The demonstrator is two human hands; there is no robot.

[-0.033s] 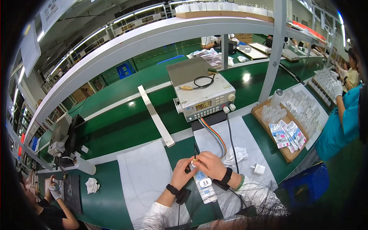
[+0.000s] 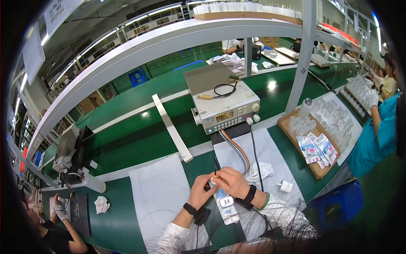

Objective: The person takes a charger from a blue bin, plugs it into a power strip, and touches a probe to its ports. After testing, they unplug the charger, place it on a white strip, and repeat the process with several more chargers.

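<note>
My left hand (image 2: 200, 191) and my right hand (image 2: 234, 182) meet at the far end of a white power strip (image 2: 231, 217). Both are closed, their fingertips pinched around a small yellowish piece (image 2: 215, 176) whose kind I cannot make out. Just beyond the fingers a thin black cable (image 2: 216, 163) stands up; whether it joins the piece is hidden. In the strip's sockets, nearer to me than my fingers, sits a white charger (image 2: 226, 202). Black bands with small black boxes are strapped on both wrists.
A bench instrument (image 2: 228, 116) with a rainbow ribbon cable (image 2: 235, 150) stands ahead. To the right are a white adapter (image 2: 285, 186), a crumpled white cloth (image 2: 260, 171) and a cardboard tray (image 2: 318, 170). Co-workers sit at left and stand at right. A shelf spans overhead.
</note>
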